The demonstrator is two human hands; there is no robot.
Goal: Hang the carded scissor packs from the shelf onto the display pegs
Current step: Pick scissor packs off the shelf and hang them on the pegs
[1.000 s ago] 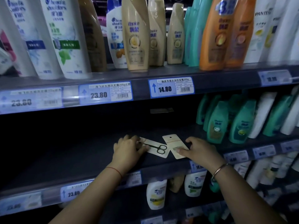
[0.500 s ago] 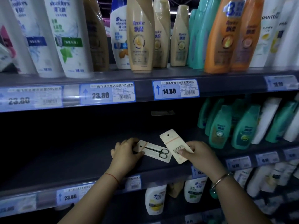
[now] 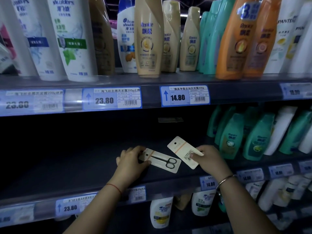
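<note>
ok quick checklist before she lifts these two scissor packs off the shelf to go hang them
1. Left hand pinching the face-up pack at its hole end: ok.
2. Right hand holding the back-side-up pack: ok.
3. Hang holes unblocked on both cards: ok.
4. Packs apart, not overlapping: ok.
5. Display pegs in view: not ok, none visible.
6. Green bottles clear of the right hand's path: cannot tell.

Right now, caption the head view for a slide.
Left hand and right hand each grip a carded scissor pack.
</note>
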